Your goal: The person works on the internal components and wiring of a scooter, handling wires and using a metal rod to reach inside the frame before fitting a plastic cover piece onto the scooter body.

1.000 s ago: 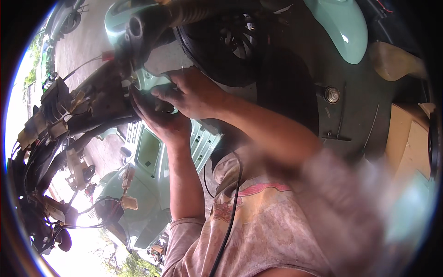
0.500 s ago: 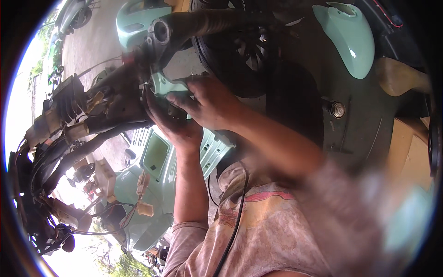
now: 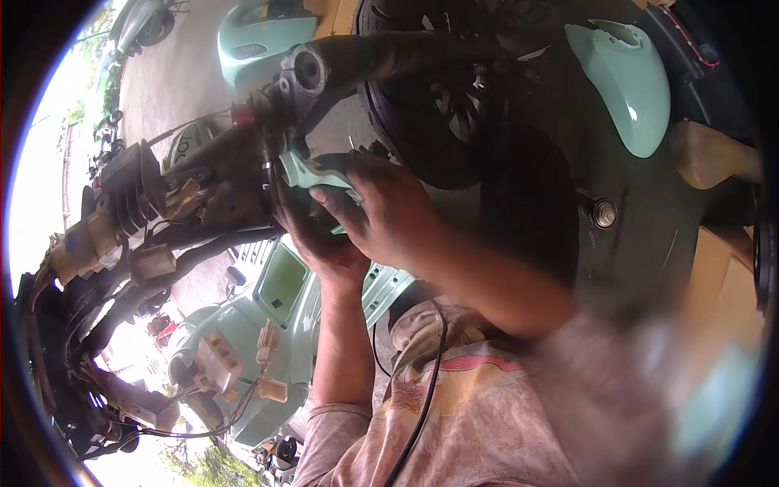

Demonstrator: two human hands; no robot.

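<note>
A small curved mint-green body part (image 3: pixel 315 175) sits against the dark scooter frame (image 3: pixel 235 174), just below the open tube end of the frame. My right hand (image 3: pixel 389 207) grips its right end, thumb underneath and fingers over the top. My left hand (image 3: pixel 333 250) reaches up from below, its fingers closed along the part's left end, beside the frame. The left thumb is hidden behind my right hand. Whatever fixes the part to the frame cannot be made out.
A black wheel (image 3: pixel 422 105) stands behind my hands. Loose connectors (image 3: pixel 219 363) hang at the left. A mint-green fender (image 3: pixel 629 93), a spray can (image 3: pixel 604 213) and cardboard (image 3: pixel 718 268) lie at the right. A large mint-green panel (image 3: pixel 284 280) is beyond my left forearm.
The whole view has shifted, so frame, hands and floor items sit slightly lower and further right. Both hands keep the same hold on the mint-green part.
</note>
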